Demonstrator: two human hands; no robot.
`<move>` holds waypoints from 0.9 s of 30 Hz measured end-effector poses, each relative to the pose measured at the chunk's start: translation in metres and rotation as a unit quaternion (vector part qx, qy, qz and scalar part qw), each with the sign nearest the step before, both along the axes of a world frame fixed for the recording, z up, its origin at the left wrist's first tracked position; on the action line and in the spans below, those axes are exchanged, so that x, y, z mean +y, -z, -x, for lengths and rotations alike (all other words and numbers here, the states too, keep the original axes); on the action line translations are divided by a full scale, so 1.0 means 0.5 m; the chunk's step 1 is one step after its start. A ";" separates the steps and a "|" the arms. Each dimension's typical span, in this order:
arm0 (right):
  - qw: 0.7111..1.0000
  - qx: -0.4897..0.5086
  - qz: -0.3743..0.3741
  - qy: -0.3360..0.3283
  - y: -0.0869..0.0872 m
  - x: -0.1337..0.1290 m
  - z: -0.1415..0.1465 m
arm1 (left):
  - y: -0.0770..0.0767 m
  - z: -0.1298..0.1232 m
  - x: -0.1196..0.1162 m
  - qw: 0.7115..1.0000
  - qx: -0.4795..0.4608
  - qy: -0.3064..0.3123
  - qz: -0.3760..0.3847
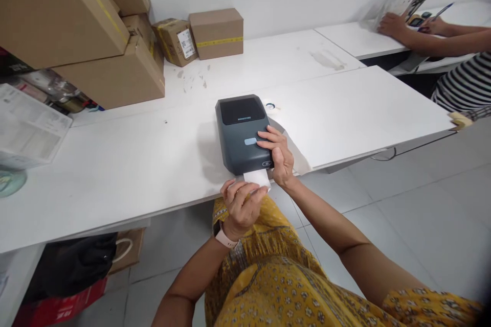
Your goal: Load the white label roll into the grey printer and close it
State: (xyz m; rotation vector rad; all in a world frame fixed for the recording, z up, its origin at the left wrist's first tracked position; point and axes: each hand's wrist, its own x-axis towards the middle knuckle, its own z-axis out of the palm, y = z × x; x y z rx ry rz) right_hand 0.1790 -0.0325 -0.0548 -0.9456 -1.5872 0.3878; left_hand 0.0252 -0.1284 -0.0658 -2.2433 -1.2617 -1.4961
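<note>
A dark grey label printer with a light blue button on top lies near the front edge of the white table. From its front slot a white paper label sticks out. My left hand, with a pink-banded watch on the wrist, has its fingers closed on the label just below the slot. Against the printer's right side rests my right hand, its fingers spread over the top and the side near the blue button.
Cardboard boxes are stacked at the back left, with two smaller ones by the wall. A clear plastic container stands far left. At the right, a person's hand holds a pen. A small dark ring lies behind the printer.
</note>
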 end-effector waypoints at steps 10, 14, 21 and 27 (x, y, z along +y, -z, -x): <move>0.992 -0.058 0.020 -0.108 -0.025 -0.008 -0.042 | 0.022 -0.001 -0.007 1.000 -0.018 0.001 0.019; 0.978 -0.116 0.044 -0.170 -0.044 -0.008 -0.074 | 0.019 -0.002 -0.013 1.000 -0.008 -0.010 0.014; 0.968 -0.140 0.034 -0.204 -0.045 -0.003 -0.091 | -0.010 -0.010 -0.016 1.000 -0.011 0.002 0.001; 0.969 -0.140 0.042 -0.199 -0.044 -0.004 -0.088 | -0.007 -0.008 -0.020 1.000 -0.003 -0.012 0.001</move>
